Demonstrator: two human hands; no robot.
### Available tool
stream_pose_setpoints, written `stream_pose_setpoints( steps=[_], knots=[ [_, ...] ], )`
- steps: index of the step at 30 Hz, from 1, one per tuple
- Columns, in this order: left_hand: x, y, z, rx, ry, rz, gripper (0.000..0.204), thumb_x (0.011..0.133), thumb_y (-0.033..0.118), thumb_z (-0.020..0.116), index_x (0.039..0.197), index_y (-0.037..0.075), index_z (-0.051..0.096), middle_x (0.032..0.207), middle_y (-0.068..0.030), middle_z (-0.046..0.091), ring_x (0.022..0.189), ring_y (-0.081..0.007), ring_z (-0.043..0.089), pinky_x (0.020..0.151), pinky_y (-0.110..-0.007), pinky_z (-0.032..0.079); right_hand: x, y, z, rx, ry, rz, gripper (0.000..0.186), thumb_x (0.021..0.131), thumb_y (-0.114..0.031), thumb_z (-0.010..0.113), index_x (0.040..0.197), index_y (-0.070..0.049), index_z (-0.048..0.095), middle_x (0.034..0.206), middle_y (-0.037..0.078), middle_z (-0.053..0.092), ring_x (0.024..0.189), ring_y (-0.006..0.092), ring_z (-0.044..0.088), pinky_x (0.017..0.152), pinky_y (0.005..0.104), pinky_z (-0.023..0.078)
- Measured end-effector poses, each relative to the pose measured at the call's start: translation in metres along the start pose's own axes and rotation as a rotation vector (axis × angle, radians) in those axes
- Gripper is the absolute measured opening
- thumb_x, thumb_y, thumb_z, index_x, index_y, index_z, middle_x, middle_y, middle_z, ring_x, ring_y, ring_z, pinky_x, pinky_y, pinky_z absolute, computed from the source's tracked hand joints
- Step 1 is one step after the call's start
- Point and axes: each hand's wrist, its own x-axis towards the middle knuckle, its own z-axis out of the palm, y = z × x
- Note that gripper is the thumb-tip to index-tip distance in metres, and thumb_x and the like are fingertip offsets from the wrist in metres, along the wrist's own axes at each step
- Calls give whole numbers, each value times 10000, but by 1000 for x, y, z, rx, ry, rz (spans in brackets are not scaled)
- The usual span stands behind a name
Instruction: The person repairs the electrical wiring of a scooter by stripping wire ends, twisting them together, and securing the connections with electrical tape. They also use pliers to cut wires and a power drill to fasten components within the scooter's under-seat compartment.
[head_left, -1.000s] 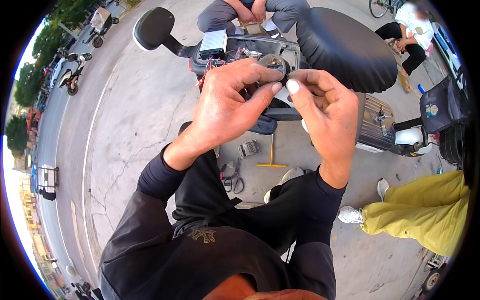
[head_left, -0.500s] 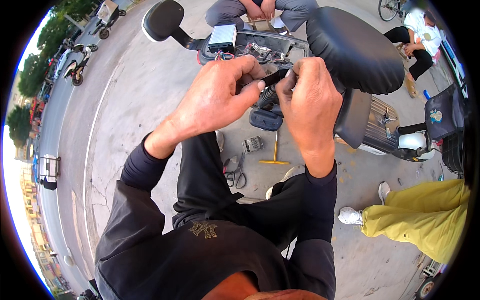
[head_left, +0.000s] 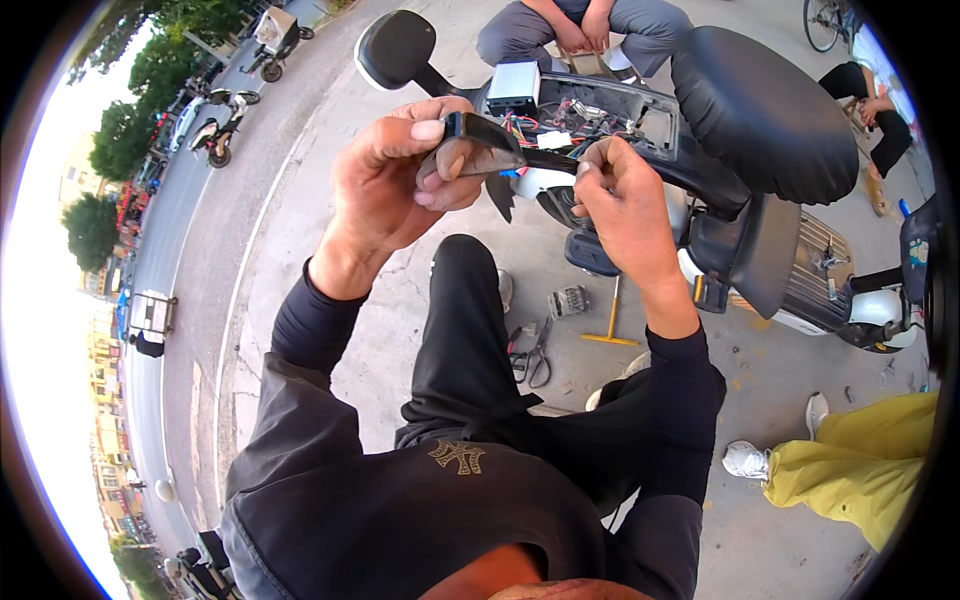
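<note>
My left hand (head_left: 385, 190) grips a roll of black tape (head_left: 485, 132) between thumb and fingers. From the roll a black strip (head_left: 550, 160) runs across to my right hand (head_left: 630, 205), where thumb and forefinger pinch its end. Both hands are raised in front of the opened body of an electric scooter (head_left: 655, 120). Behind the strip, loose coloured wires and connectors (head_left: 590, 115) lie in the scooter's open compartment. A silver box (head_left: 514, 88) rests on the left end of that body.
Scissors (head_left: 535, 365), a clear box of small parts (head_left: 569, 301) and a yellow T-handled tool (head_left: 611, 335) lie on the ground. A black seat (head_left: 765, 115) stands up at the right. A seated person (head_left: 585, 30) is opposite; another's yellow trousers (head_left: 850, 485) show at right.
My hands have moved apart, and the left has turned so the tape roll shows. The strip between them is longer. The whole view has shifted, with the scooter now farther right.
</note>
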Motion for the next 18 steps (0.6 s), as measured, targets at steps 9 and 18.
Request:
stream_pose_setpoints(
  steps=[9, 18],
  knots=[
    [21, -2, 5, -60, 259, -145, 253, 1001, 233, 458, 893, 26, 555, 680, 43, 391, 492, -64, 344, 434, -219, 269, 15, 25, -29, 815, -255, 489, 332, 1007, -269, 525, 1194, -12, 620, 1104, 90, 673, 929, 150, 650, 653, 274, 546],
    [37, -12, 22, -62, 300, -187, 230, 1022, 223, 425, 925, 46, 536, 712, 37, 414, 505, -67, 367, 437, -211, 292, 6, -18, -17, -188, 252, -477, 446, 916, -215, 699, 1287, 7, 589, 1212, 136, 650, 1123, 231, 617, 951, 345, 472]
  ],
)
